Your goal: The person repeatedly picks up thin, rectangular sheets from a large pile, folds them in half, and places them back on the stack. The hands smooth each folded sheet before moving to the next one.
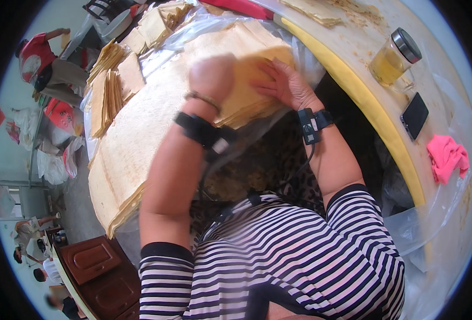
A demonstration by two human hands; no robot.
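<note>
A wide stack of thin, pale tan sheets that look like flatbread [148, 116] lies before me on plastic film. My left hand [212, 76] is blurred by motion over the stack, and its fingers cannot be made out. To its right, a browner sheet [248, 88] lies on the stack, seemingly folded over. My right hand [286, 84] rests at this sheet's right side with its fingers spread over the surface. Each wrist wears a black strap with a small device.
Folded sheet bundles [107, 102] stand along the stack's far left edge. On the yellow-edged table at right are a lidded glass mug [393, 60], a phone [414, 116] and a pink cloth [447, 158]. A brown wooden cabinet [92, 260] stands lower left. A person [44, 60] works beyond, upper left.
</note>
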